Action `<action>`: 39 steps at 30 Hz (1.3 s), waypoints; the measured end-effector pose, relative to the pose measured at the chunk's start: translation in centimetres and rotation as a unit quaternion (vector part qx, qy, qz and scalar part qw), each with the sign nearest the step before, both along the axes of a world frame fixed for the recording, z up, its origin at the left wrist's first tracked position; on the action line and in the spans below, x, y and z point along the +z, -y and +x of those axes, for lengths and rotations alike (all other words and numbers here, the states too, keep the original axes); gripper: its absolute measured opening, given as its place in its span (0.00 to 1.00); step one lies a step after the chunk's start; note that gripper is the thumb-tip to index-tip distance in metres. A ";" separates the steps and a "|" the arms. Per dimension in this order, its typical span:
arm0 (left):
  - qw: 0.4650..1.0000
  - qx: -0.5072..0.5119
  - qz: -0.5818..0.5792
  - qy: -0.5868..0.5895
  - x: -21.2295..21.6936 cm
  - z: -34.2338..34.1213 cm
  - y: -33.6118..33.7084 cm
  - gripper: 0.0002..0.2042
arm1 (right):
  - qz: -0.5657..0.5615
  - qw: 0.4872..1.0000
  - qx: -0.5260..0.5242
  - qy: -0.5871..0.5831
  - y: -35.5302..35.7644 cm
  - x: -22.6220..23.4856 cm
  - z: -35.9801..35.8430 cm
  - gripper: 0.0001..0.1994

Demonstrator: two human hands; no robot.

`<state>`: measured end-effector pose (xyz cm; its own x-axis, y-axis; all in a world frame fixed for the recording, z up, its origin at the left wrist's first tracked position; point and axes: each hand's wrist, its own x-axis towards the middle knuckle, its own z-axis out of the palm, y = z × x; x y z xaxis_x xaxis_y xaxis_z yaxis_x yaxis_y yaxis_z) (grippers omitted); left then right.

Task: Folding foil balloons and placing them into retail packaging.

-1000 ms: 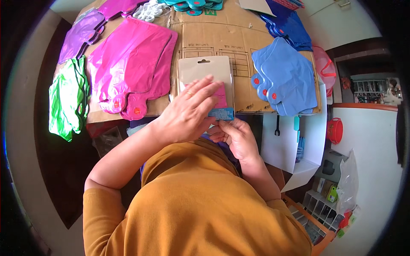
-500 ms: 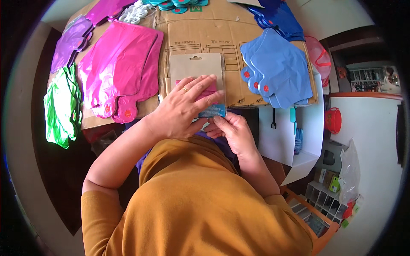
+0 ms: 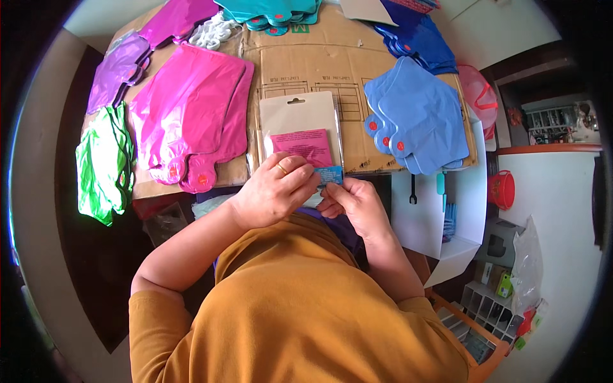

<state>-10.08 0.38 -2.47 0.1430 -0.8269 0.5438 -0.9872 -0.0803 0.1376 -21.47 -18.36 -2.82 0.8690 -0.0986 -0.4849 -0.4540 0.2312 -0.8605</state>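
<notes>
A flat packet [image 3: 305, 118] in clear plastic, with a cream card, a hang hole and pink and blue printed panels, lies on the cardboard near its front edge. My left hand [image 3: 278, 190] is closed over its near end, fingers curled; what the fingertips pinch is hidden. At the packet's near right corner, thumb and fingers of my right hand [image 3: 355, 205] grip the blue-printed end. Left of the packet are glossy pink foil sheets [image 3: 195, 112] with rounded tabs, resembling flat balloons. Similar light blue sheets [image 3: 418, 115] lie to the right.
The cardboard [image 3: 306, 60] also carries purple sheets [image 3: 115, 76], green foil [image 3: 102, 163], teal sheets [image 3: 271, 11], dark blue sheets [image 3: 421, 45] and a white bundle [image 3: 215, 32]. An open white box [image 3: 412, 220] adjoins its right front edge. A red bucket [image 3: 501, 190] is farther right.
My left hand, formerly spread flat over the packet, has drawn back and curled at its near end, uncovering the pink panel. My right hand still pinches the near right corner. The whole view has shifted slightly.
</notes>
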 end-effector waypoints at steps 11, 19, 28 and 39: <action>0.989 -0.007 0.025 -0.146 -0.2 1.1 0.0 0.17 | -0.071 0.991 0.108 -0.045 2.1 0.3 1.6 0.14; 0.978 -0.045 0.084 -0.186 1.1 2.1 -0.8 0.22 | -0.059 0.988 0.129 -0.054 2.3 0.6 1.6 0.17; 0.984 -0.023 0.046 -0.173 2.1 2.4 2.0 0.22 | -0.081 0.985 0.137 -0.072 2.2 1.0 1.8 0.15; 0.986 -0.037 0.145 -0.074 1.3 2.9 1.7 0.30 | 0.026 0.995 0.098 -0.019 2.1 0.5 0.8 0.21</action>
